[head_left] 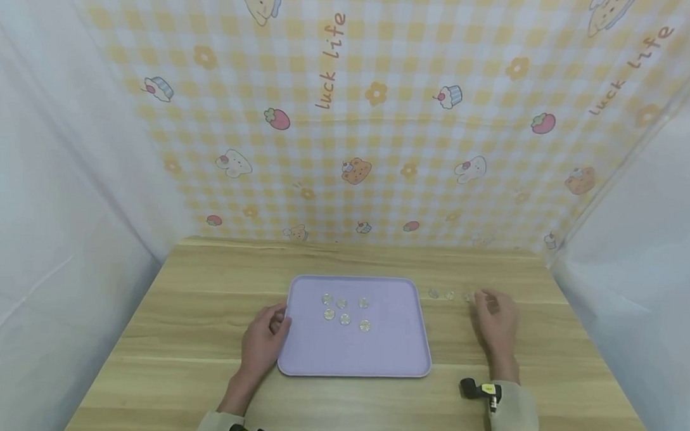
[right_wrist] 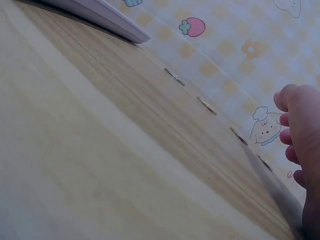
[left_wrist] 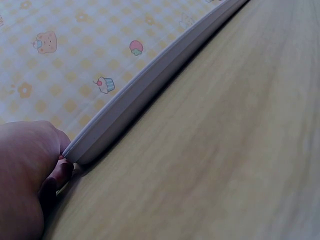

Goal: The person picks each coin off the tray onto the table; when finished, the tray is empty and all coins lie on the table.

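Observation:
A shallow lilac tray lies on the table with several small round coins in two rows on it. At its left side my left hand grips the edge; in the left wrist view, the thumb side is over the rim and fingertips are below it. Right of the tray, several more coins lie flat in a row. My right hand is at the right end of that row, fingers loosely bent. The right wrist view has this hand above the table, beyond the farthest coin.
The wood-grain table extends around the tray. A yellow checked cloth hangs along the back edge, with white sheets at both sides. Each sleeve carries a small black wrist device.

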Available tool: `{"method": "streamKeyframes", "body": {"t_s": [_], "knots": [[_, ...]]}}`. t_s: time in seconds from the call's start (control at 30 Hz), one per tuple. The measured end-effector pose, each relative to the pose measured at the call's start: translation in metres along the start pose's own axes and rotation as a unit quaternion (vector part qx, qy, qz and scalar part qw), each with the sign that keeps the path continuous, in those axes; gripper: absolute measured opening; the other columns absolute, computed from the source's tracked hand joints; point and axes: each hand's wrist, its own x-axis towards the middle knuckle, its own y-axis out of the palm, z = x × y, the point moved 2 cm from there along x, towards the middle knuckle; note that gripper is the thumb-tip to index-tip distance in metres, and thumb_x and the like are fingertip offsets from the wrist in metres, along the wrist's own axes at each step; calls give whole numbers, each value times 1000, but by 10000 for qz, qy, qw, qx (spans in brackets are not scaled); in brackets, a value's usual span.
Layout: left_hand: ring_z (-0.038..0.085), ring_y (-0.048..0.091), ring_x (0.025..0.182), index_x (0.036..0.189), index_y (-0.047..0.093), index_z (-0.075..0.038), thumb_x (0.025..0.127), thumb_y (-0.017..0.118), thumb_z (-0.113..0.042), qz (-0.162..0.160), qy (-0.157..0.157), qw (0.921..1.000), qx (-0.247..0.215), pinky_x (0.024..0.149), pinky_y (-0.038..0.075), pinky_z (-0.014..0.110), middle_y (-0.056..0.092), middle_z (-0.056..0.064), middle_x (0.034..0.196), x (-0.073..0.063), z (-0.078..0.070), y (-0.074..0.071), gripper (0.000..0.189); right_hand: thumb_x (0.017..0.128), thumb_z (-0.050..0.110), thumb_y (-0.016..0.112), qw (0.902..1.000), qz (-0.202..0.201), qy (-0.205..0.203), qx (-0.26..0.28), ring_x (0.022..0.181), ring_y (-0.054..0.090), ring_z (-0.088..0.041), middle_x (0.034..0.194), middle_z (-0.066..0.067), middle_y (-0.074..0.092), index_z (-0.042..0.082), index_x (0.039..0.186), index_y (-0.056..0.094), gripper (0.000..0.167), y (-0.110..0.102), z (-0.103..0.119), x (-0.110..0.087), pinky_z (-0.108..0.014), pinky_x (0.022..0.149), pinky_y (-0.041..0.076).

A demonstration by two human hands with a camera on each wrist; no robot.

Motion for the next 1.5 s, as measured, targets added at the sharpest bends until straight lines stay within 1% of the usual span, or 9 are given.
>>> {"method": "streamKeyframes", "body": {"t_s": [0.17, 0.37, 0.5, 0.77, 1.07, 1.27, 1.33, 1.4, 1.5], "knots": [[8, 55, 68, 121, 68, -10, 91, 71, -18, 99, -26, 9999, 90, 58, 46, 21, 68, 0, 92, 0, 1, 0, 31, 98, 27, 62, 9994, -55, -347, 22, 92, 52, -16, 103, -16, 66, 1, 116, 67, 32, 2, 6, -3, -30, 82, 39], [9, 56, 69, 121, 68, -10, 91, 71, -16, 126, -102, 9999, 56, 59, 46, 21, 68, 1, 92, 0, 1, 1, 31, 95, 22, 66, 9964, 251, -795, 145, 88, 52, -8, 99, -13, 68, 3, 112, 69, 26, 11, 18, -11, -22, 79, 41], [10, 56, 70, 121, 68, -10, 91, 71, -16, 110, -100, 9999, 25, 60, 47, 21, 68, 1, 92, 0, 1, 1, 32, 92, 18, 69, 9947, 351, -903, 346, 88, 51, -4, 98, -11, 67, 4, 111, 69, 23, 17, 21, -16, -20, 79, 40], [9, 55, 69, 120, 68, -10, 90, 72, -17, 78, -74, 9999, 3, 59, 47, 21, 68, 1, 92, 0, 2, 1, 31, 89, 16, 71, 9907, 634, -1125, 425, 89, 53, -10, 95, -7, 67, 6, 108, 70, 22, 28, 33, -26, -26, 82, 41], [9, 55, 68, 120, 68, -9, 90, 72, -17, 93, -99, 9999, -4, 59, 46, 21, 68, 1, 91, 0, 3, 0, 31, 85, 11, 75, 9833, 1056, -1400, 486, 94, 56, -18, 97, -11, 67, 3, 111, 69, 28, 42, 47, -37, -28, 86, 41], [9, 56, 68, 119, 69, -10, 90, 72, -17, 91, -96, 9999, -4, 59, 46, 21, 69, 2, 91, 0, 2, 0, 30, 84, 15, 76, 9800, 1321, -1418, 444, 99, 59, -24, 102, -10, 69, 7, 114, 69, 31, 51, 56, -45, -39, 90, 44], [9, 56, 68, 119, 69, -10, 90, 72, -17, 98, -99, 9999, 4, 59, 46, 21, 68, 1, 91, 0, 2, 0, 30, 85, 17, 77, 9790, 1381, -1443, 409, 101, 60, -25, 103, -10, 69, 7, 114, 69, 32, 54, 59, -47, -43, 95, 44], [9, 56, 68, 119, 69, -10, 90, 72, -17, 96, -110, 9999, 1, 59, 46, 21, 68, 1, 91, 0, 2, 0, 30, 84, 18, 78, 9770, 1395, -1573, 364, 103, 60, -26, 106, -9, 70, 7, 113, 69, 32, 57, 62, -49, -46, 97, 43], [9, 55, 68, 120, 68, -10, 90, 72, -17, 107, -121, 9999, 14, 59, 46, 21, 68, 1, 91, 0, 2, 0, 30, 82, 19, 80, 9715, 1311, -1960, 253, 102, 61, -26, 106, -9, 70, 6, 110, 70, 32, 61, 65, -52, -44, 96, 43]]}}
